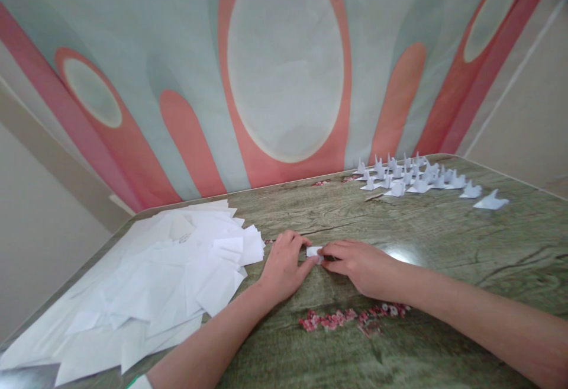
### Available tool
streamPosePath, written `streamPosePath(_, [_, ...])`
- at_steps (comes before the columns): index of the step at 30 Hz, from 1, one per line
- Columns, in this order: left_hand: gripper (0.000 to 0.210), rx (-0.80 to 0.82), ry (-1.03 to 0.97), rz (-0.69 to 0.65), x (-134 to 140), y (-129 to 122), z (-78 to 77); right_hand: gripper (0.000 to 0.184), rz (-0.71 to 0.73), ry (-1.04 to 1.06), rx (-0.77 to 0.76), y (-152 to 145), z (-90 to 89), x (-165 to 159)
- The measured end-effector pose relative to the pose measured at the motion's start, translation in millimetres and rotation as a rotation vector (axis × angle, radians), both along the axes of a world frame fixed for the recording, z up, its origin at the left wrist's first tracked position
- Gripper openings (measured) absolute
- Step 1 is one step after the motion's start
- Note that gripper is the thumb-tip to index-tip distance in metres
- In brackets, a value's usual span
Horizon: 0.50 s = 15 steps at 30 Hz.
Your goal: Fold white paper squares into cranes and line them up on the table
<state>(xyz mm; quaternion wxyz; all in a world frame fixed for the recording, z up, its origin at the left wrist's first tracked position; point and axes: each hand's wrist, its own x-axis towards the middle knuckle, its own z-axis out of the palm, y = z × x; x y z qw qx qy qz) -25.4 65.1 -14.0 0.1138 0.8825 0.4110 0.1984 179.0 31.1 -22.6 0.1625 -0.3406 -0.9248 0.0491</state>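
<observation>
Handling small folded white paper [312, 251] on worktop [266, 353], right of loose sheets [151, 294]. Pinched at right end by right hand [359, 263]; close to left hand [286, 263], can't tell if clamped there. Probably feather-light, crease-prone, stiffer where layered. Best taken by opposite edges, fingertips only.

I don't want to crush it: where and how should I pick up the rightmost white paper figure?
Probably pinch the rightmost white paper figure lightly by its raised middle, coming down from its right. Its pointed ends sit low by the table, so the upright part offers more to grip; the other paper figures stand to its left.
</observation>
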Motion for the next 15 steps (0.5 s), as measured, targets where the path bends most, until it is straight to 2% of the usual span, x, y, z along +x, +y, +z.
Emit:
streamPosePath(2, [0.02,-0.014,-0.015,-0.001,0.0,1.6,-0.5,0.023,-0.02,0.06,0.026,1.5,-4.4,-1.4])
streamPosePath(7, [0.022,-0.06,-0.069,0.028,-1.1,3.7,-2.2,0.03,-0.067,0.206,0.028,2.7,-9.1,-3.7])
streamPosePath(15, [0.025,-0.221,-0.189,0.02,-1.4,4.8,-2.3,0.035,-0.078,0.267,-0.016,0.6,-5.9,-4.0])
